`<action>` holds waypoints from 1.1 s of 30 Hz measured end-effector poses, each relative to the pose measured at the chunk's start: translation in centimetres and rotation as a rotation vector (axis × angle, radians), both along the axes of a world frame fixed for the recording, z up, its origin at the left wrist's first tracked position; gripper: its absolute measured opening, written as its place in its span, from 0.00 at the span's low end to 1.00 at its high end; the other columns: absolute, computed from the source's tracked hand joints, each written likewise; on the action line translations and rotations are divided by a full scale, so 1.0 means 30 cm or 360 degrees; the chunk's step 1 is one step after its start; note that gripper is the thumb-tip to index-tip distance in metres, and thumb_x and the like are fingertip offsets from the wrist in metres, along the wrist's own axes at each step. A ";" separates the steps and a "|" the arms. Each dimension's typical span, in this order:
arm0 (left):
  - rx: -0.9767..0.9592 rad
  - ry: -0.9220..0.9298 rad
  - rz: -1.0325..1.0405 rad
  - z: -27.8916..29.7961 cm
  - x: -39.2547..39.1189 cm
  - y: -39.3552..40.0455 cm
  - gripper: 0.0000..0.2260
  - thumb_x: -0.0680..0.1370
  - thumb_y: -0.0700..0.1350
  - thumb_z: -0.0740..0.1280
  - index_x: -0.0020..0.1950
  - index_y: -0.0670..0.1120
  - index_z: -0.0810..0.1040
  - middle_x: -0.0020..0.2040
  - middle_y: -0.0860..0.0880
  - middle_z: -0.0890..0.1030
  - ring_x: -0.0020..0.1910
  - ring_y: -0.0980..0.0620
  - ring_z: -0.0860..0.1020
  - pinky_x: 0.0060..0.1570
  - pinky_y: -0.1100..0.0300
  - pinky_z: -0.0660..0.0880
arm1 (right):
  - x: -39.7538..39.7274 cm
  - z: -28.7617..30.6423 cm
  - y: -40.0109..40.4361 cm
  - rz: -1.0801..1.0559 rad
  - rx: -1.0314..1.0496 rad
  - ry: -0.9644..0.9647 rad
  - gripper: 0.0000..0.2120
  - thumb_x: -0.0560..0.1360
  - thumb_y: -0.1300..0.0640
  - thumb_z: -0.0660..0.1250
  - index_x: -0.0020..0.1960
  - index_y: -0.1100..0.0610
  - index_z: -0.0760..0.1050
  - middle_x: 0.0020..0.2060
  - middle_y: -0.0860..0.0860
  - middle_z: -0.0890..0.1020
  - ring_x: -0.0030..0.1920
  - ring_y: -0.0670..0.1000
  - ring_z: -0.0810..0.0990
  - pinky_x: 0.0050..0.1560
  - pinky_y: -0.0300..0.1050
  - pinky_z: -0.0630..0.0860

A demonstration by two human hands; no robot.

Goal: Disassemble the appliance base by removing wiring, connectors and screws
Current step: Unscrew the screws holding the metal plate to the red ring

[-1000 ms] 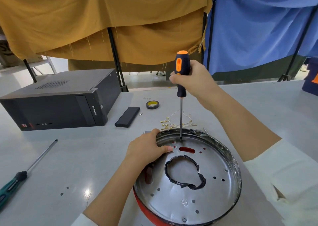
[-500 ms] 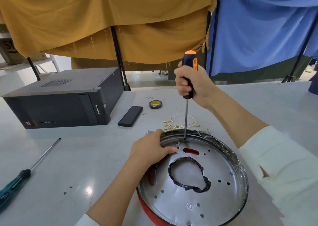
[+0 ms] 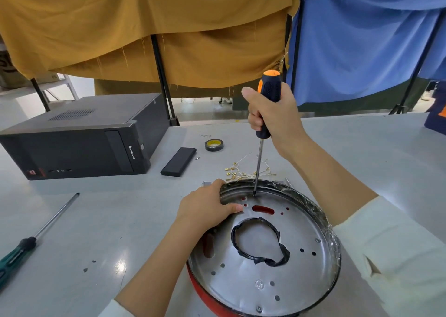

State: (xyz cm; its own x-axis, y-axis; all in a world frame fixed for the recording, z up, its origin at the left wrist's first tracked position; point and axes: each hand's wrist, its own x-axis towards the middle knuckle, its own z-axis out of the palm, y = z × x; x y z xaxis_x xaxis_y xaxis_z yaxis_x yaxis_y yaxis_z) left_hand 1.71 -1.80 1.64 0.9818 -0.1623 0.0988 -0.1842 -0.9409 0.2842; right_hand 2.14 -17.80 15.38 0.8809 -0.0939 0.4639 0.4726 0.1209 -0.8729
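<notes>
Appliance base [image 3: 265, 256]: round metal pan w/ red outer shell, sits on the grey table [image 3: 362, 152] directly in front of me, near edge. Floor of pan shows punched holes, a red slot toward the far side, and a loop of black tape [image 3: 259, 242] lying around the centre opening. One screw [image 3: 259, 308] visible at near rim, another at right side.

My right hand [image 3: 272, 114]: fingers wrapped tight round the black/orange handle of the screwdriver [image 3: 264, 123], thumb up along the grip. Shaft near upright, slight tilt; tip down on pan floor at far side, just beyond the red slot. Can't tell if a screw head sits under the tip.

My left hand [image 3: 205, 208]: draped over the far-left rim, fingers curled on it, fingertips reaching inside onto the pan floor.

Beyond the base: bundle of pale wires w/ brass terminals [image 3: 243, 170], just beside far rim. Further back, roll of tape [image 3: 213, 145], flat black block [image 3: 178, 162], black PC case [image 3: 79, 138] at left. Second screwdriver, green handle [image 3: 33, 239], lies well apart at left edge.
</notes>
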 end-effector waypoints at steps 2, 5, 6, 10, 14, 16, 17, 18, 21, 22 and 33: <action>-0.0003 0.0000 0.0003 0.002 -0.001 -0.001 0.32 0.68 0.72 0.63 0.67 0.58 0.64 0.56 0.52 0.79 0.54 0.48 0.77 0.45 0.56 0.72 | 0.004 0.000 -0.010 0.0069 -0.0036 0.0024 0.19 0.74 0.59 0.69 0.50 0.56 0.57 0.32 0.52 0.69 0.26 0.49 0.67 0.27 0.40 0.69; -0.0005 0.0003 0.0000 0.004 -0.002 -0.005 0.32 0.68 0.72 0.63 0.66 0.57 0.65 0.56 0.52 0.79 0.54 0.48 0.77 0.44 0.56 0.71 | -0.007 -0.018 -0.007 -0.0194 -0.0151 -0.0094 0.22 0.73 0.56 0.72 0.49 0.56 0.56 0.38 0.56 0.73 0.32 0.51 0.73 0.33 0.41 0.74; -0.0005 0.0004 -0.0001 0.005 -0.002 -0.005 0.32 0.68 0.71 0.63 0.66 0.57 0.65 0.56 0.52 0.79 0.54 0.48 0.77 0.44 0.57 0.71 | -0.012 -0.025 -0.004 -0.0344 -0.0159 -0.0128 0.22 0.71 0.54 0.73 0.47 0.55 0.58 0.41 0.56 0.74 0.35 0.51 0.74 0.37 0.42 0.75; 0.0011 -0.0003 -0.0003 0.004 -0.002 -0.004 0.31 0.68 0.71 0.63 0.66 0.57 0.65 0.56 0.52 0.79 0.54 0.48 0.77 0.43 0.57 0.70 | -0.013 -0.034 0.008 -0.0562 0.0020 -0.0114 0.16 0.72 0.51 0.72 0.44 0.51 0.63 0.42 0.52 0.77 0.40 0.53 0.78 0.44 0.47 0.77; 0.0006 -0.0005 -0.0001 0.004 -0.002 -0.002 0.31 0.68 0.71 0.63 0.66 0.57 0.65 0.56 0.53 0.79 0.54 0.48 0.77 0.43 0.58 0.69 | -0.005 -0.047 -0.010 -0.0187 0.0225 -0.0171 0.06 0.79 0.54 0.62 0.48 0.54 0.66 0.39 0.51 0.80 0.33 0.46 0.77 0.37 0.40 0.76; 0.0001 -0.0006 -0.0006 0.004 -0.001 -0.002 0.31 0.68 0.71 0.63 0.65 0.57 0.65 0.55 0.53 0.79 0.53 0.48 0.77 0.42 0.58 0.69 | -0.001 -0.053 -0.024 -0.0097 0.0229 -0.0189 0.05 0.81 0.53 0.58 0.50 0.54 0.67 0.39 0.51 0.79 0.33 0.46 0.75 0.37 0.40 0.75; 0.0003 -0.0004 -0.0007 0.004 -0.001 -0.003 0.31 0.68 0.71 0.63 0.65 0.57 0.65 0.55 0.52 0.79 0.53 0.48 0.77 0.43 0.58 0.69 | 0.000 -0.055 -0.029 -0.0066 0.0231 -0.0193 0.06 0.81 0.52 0.57 0.50 0.54 0.66 0.39 0.50 0.78 0.33 0.46 0.75 0.37 0.40 0.74; 0.0007 -0.0002 -0.0009 0.005 0.000 -0.003 0.31 0.68 0.71 0.63 0.66 0.57 0.65 0.56 0.52 0.79 0.54 0.48 0.77 0.43 0.58 0.69 | 0.001 -0.057 -0.031 -0.0040 0.0234 -0.0193 0.07 0.80 0.51 0.58 0.50 0.54 0.65 0.38 0.50 0.77 0.33 0.46 0.74 0.36 0.40 0.73; 0.0004 -0.0002 -0.0010 0.003 0.000 -0.002 0.32 0.68 0.72 0.62 0.67 0.57 0.65 0.56 0.52 0.79 0.54 0.47 0.77 0.43 0.57 0.69 | 0.009 -0.053 -0.030 -0.0120 0.0143 -0.0206 0.16 0.75 0.52 0.68 0.49 0.52 0.59 0.36 0.52 0.73 0.30 0.47 0.71 0.33 0.39 0.73; 0.0005 0.0000 -0.0009 0.003 -0.001 -0.001 0.32 0.68 0.72 0.62 0.67 0.57 0.65 0.56 0.52 0.79 0.54 0.47 0.77 0.43 0.57 0.70 | 0.011 -0.052 -0.027 -0.0163 0.0128 -0.0215 0.17 0.75 0.54 0.69 0.48 0.52 0.58 0.36 0.53 0.72 0.29 0.47 0.71 0.32 0.39 0.72; -0.0001 -0.0001 -0.0012 0.000 0.002 -0.002 0.32 0.68 0.72 0.62 0.67 0.57 0.65 0.56 0.53 0.79 0.54 0.48 0.77 0.44 0.57 0.70 | 0.045 -0.069 -0.046 -0.0032 0.0261 -0.0255 0.08 0.81 0.52 0.56 0.50 0.56 0.70 0.40 0.54 0.79 0.33 0.49 0.76 0.35 0.43 0.74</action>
State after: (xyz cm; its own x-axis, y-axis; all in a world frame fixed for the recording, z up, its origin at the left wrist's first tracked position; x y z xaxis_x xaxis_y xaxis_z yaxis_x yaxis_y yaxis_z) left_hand 1.78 -1.86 1.65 0.9805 -0.1697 0.0994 -0.1914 -0.9392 0.2849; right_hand 3.48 -19.19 13.30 0.7945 -0.1962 0.5747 0.6073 0.2444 -0.7560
